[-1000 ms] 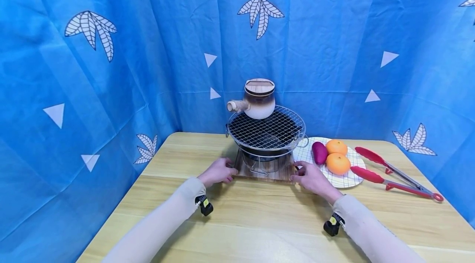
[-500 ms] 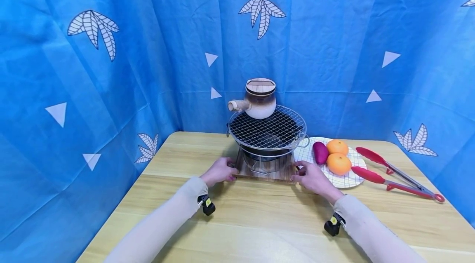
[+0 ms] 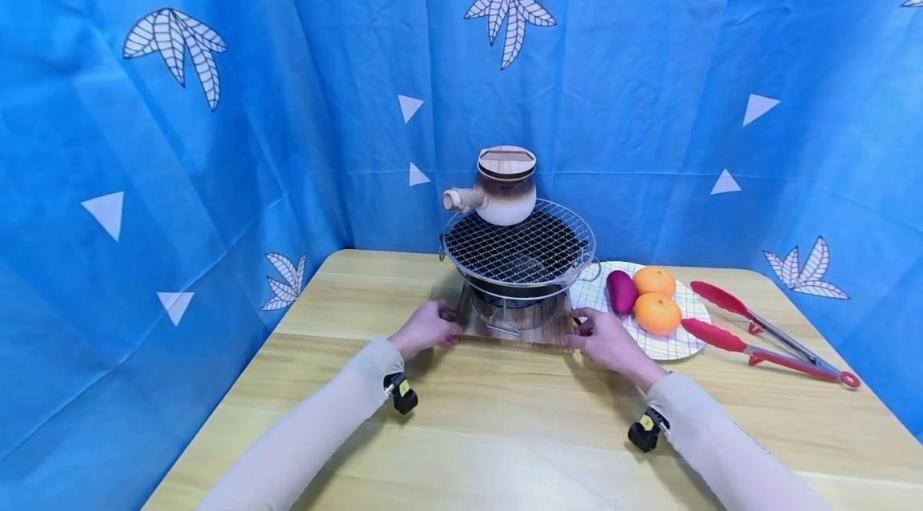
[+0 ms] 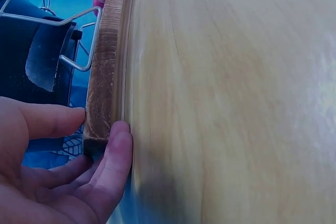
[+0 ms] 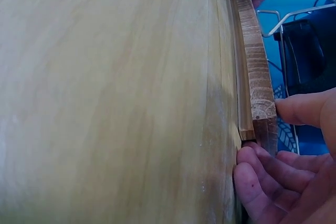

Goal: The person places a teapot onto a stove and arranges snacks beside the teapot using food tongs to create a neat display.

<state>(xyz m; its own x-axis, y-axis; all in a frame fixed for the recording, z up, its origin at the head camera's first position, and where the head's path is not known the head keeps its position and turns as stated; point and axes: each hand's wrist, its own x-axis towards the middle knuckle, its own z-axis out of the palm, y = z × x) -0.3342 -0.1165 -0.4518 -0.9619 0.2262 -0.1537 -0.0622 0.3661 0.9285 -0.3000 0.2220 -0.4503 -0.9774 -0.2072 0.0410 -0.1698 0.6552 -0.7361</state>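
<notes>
A brown wooden board (image 3: 476,325) lies on the table beneath a round black grill with a wire mesh (image 3: 526,251). On the mesh, towards the back, stands a small brown-and-white teapot (image 3: 506,203) with a side handle and a wooden lid. My left hand (image 3: 427,327) pinches the board's near left corner, thumb on top and fingers below, as the left wrist view shows. The near right corner is held the same way by my right hand (image 3: 606,341). In the right wrist view the board's edge (image 5: 257,72) runs between both hands, just above the table surface.
Right of the grill, a white checked plate (image 3: 681,343) carries two oranges (image 3: 657,313) and a purple eggplant-like item (image 3: 621,292). Red-tipped tongs (image 3: 786,351) lie spread further right. Blue patterned curtain (image 3: 613,94) encloses the back and sides of the table (image 3: 490,431).
The head view has tilted down slightly, so the scene sits a little higher in it. Both hands keep their hold on the board; the grill and teapot stay in place.
</notes>
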